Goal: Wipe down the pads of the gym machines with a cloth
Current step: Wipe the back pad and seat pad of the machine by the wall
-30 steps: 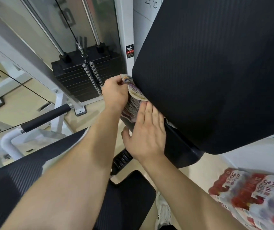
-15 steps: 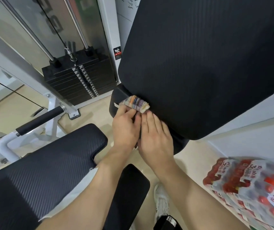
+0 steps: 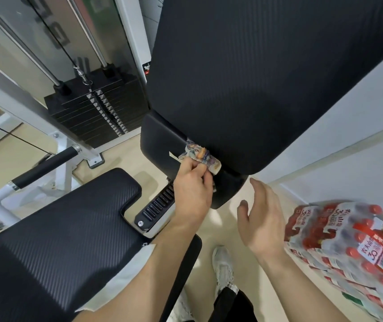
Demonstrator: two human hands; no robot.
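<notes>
We see open floor [image 3: 230, 226] between seat pad [image 3: 69, 228] and bottle packs [image 3: 353, 242]; the back pad [image 3: 244, 77] blocks passage above, the weight stack [image 3: 93, 112] at left.

Left hand [image 3: 191, 189] reaches forward, fingers curled tight in a pinch — right hand [image 3: 261, 218] hangs free, palm inward, fingers loosely spread.
</notes>
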